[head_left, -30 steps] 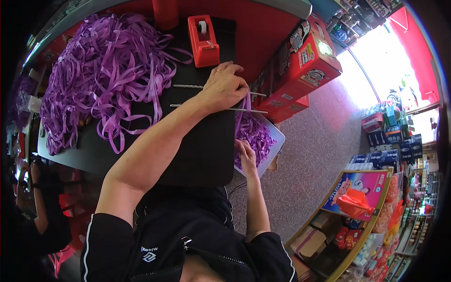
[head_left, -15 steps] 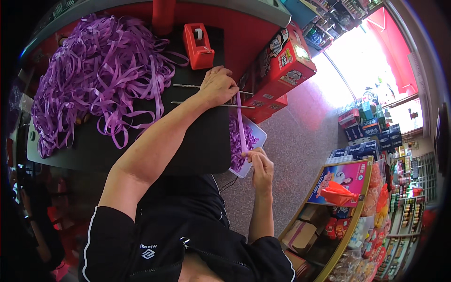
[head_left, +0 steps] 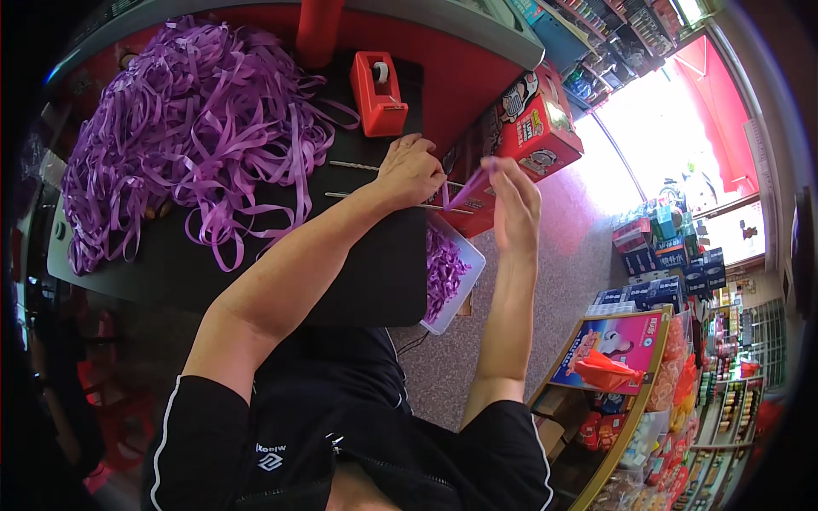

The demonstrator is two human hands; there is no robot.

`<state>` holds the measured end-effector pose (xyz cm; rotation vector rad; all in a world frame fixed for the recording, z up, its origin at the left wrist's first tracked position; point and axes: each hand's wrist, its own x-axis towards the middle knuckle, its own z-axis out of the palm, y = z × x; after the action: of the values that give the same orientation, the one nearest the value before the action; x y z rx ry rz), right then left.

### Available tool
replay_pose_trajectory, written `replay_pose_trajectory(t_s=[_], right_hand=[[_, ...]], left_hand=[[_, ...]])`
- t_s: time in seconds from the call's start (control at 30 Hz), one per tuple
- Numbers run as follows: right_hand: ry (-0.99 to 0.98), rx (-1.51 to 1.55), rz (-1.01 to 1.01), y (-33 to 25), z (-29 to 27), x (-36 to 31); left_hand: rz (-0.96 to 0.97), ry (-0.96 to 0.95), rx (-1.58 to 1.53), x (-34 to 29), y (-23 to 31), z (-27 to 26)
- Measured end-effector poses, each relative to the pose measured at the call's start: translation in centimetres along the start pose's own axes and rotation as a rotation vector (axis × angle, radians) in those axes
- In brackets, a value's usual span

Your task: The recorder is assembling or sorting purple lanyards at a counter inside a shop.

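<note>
A purple ribbon (head_left: 461, 198) runs from my left hand (head_left: 411, 174) around the nearer of two thin metal rods and up to my right hand (head_left: 516, 204). My left hand is closed at the table's right edge, its fingertips pinching the ribbon beside the rods. Raised to the right of it, my right hand grips the other part of the ribbon between thumb and fingers. The farther rod (head_left: 349, 164) and the nearer rod (head_left: 338, 195) lie side by side on the black table (head_left: 341, 281), their ends sticking out past its edge.
A large heap of purple ribbon (head_left: 204, 128) covers the table's left. A red tape dispenser (head_left: 379, 106) stands beyond my left hand. Below the table edge sits a white bin (head_left: 464, 294) holding purple ribbon pieces. Red cartons (head_left: 545, 128) and a display shelf (head_left: 609, 358) stand at right.
My right hand has swung up and away from me, carrying the ribbon from below the nearer rod to above it. My left hand stays at the rods. The whole view has shifted slightly.
</note>
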<state>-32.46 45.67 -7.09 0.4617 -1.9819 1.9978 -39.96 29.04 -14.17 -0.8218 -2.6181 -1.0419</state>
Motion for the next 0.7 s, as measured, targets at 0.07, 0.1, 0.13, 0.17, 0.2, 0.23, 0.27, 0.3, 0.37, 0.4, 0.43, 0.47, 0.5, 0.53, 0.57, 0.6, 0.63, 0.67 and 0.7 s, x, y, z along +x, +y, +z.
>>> replay_pose_trajectory(t_s=[0.07,0.1,0.13,0.17,0.2,0.23,0.27,0.3,0.37,0.4,0.43,0.47,0.5,0.53,0.57,0.6,0.63,0.67,0.7], right_hand=[[-0.051,0.036,0.064,2.1,-0.3,3.1],[-0.074,0.051,0.095,3.2,-0.5,4.2],[-0.079,0.092,0.146,4.7,-0.6,5.1],[-0.078,0.121,0.191,5.6,-0.9,5.6],[-0.076,0.15,0.235,6.6,-1.3,6.0],[-0.117,0.142,0.254,8.2,-2.1,6.5],[-0.128,0.149,0.292,9.2,-2.2,6.7],[-0.138,0.156,0.33,10.2,-2.5,6.9],[-0.154,0.119,0.367,11.6,-2.6,6.9],[-0.159,0.156,0.409,12.3,-2.7,6.9],[-0.166,0.194,0.452,12.8,-2.6,6.8],[-0.172,0.231,0.496,13.3,-2.5,6.7],[-0.159,0.243,0.491,13.7,-2.4,6.4],[-0.147,0.254,0.483,14.0,-2.4,6.3],[-0.134,0.264,0.476,14.3,-2.4,6.1],[-0.139,0.275,0.475,14.5,-2.5,5.9],[-0.145,0.286,0.475,14.7,-2.6,5.7],[-0.15,0.297,0.475,14.8,-2.6,5.5],[-0.157,0.309,0.494,14.9,-2.7,5.2]], left_hand=[[0.006,0.005,0.023,0.1,-0.4,0.1],[0.012,0.007,0.033,0.2,-0.4,0.2],[0.002,-0.014,0.03,0.1,-0.4,0.0],[0.004,-0.032,0.019,-0.1,0.3,-0.5],[0.007,-0.05,0.008,-0.2,0.9,-0.9],[0.01,-0.053,0.008,-0.2,1.0,-1.1],[0.011,-0.058,0.006,-0.2,0.8,-1.1],[0.012,-0.063,0.004,-0.2,0.7,-1.0],[-0.002,-0.035,-0.01,-0.2,0.5,-0.8],[-0.007,-0.022,-0.018,-0.2,0.4,-0.7],[-0.015,-0.007,-0.033,-0.2,0.3,-0.6],[-0.021,0.009,-0.048,-0.3,0.3,-0.5],[-0.027,0.024,-0.064,-0.3,0.2,-0.5],[-0.03,0.023,-0.065,-0.3,0.3,-0.5],[-0.032,0.023,-0.066,-0.3,0.4,-0.5],[-0.034,0.021,-0.067,-0.3,0.5,-0.5],[-0.03,0.029,-0.073,-0.3,0.5,-0.5],[-0.026,0.037,-0.079,-0.3,0.5,-0.5],[-0.021,0.044,-0.086,-0.4,0.6,-0.5]])
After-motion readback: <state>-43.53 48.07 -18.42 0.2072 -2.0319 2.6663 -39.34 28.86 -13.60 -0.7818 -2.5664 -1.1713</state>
